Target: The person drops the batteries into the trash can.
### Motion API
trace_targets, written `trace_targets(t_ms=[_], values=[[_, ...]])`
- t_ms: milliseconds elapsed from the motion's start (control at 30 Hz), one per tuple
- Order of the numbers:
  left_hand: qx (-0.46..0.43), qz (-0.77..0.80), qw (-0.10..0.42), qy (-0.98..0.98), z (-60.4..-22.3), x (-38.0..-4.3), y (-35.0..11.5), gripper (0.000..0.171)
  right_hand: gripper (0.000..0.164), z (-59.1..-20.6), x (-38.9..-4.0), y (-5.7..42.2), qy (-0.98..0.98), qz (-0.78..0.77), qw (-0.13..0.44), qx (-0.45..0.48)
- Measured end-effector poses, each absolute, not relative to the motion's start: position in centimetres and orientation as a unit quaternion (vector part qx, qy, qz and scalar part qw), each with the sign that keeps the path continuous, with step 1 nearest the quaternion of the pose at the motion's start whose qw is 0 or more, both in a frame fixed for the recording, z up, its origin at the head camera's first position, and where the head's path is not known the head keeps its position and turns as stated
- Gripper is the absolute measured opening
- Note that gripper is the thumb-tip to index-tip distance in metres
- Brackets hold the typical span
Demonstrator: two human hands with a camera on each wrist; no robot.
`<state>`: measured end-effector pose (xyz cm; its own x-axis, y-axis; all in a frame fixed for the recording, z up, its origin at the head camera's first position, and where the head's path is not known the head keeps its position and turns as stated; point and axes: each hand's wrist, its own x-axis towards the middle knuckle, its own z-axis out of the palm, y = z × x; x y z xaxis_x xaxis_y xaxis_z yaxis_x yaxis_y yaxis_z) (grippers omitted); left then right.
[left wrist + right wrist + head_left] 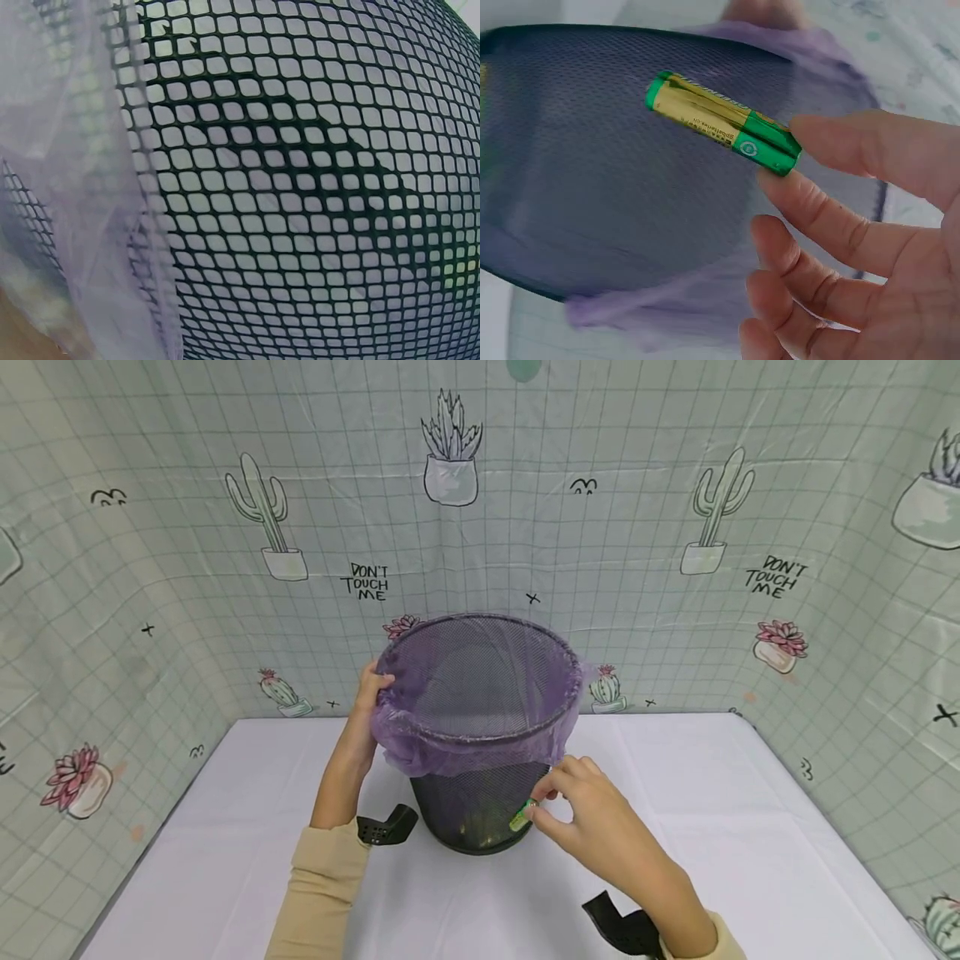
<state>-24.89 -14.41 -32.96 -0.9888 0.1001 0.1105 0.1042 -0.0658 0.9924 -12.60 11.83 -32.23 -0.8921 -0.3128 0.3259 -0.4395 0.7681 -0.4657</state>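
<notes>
A black mesh wastebasket (480, 802) stands on the white-covered table, lined with a purple plastic bag (450, 756) whose edge is folded over the rim. My left hand (368, 692) grips the rim at the left, thumb over the edge and the other fingers mostly hidden. Thumb and index finger of my right hand (596, 810) pinch one end of a green and yellow battery (724, 124), in front of the basket's lower right side. In the left wrist view the mesh wall (300, 187) fills most of the picture, with the bag's fold along the left.
Yellow-green patches (461, 274) show through the mesh near the basket's bottom. The white tablecloth (225, 860) lies around it. Behind stands a grid-patterned curtain (525, 543) printed with cacti. Black wrist mounts (390, 827) sit on both forearms.
</notes>
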Motion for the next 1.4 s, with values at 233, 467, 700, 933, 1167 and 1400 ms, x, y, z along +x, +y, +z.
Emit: trace_targets(t_ms=[233,467,700,933,1167,1400], values=[[-0.076,-0.727,-0.001,-0.682,-33.0,-24.9,-14.4,0.057,0.006,-28.6,-12.9,12.3,-0.918,0.288,0.155,0.223],[-0.081,-0.729,-0.001,-0.68,-33.0,-24.9,-14.4,0.057,0.009,-25.4,-13.7,11.9,-0.903,0.305,0.167,0.253],[-0.078,-0.728,0.001,-0.681,-33.0,-24.8,-14.5,0.056,0.011,-23.4,-15.1,11.0,-0.896,0.313,0.171,0.263],[-0.076,-0.726,-0.003,-0.683,-33.0,-24.8,-14.5,0.055,0.014,-23.7,-17.2,9.4,-0.898,0.32,0.142,0.265],[-0.081,-0.73,0.0,-0.679,-32.8,-24.8,-14.5,0.054,0.014,-24.2,-18.4,7.9,-0.908,0.306,0.108,0.265],[-0.077,-0.73,-0.006,-0.679,-32.8,-24.7,-14.3,0.053,0.015,-24.1,-19.4,6.4,-0.918,0.27,0.09,0.277]])
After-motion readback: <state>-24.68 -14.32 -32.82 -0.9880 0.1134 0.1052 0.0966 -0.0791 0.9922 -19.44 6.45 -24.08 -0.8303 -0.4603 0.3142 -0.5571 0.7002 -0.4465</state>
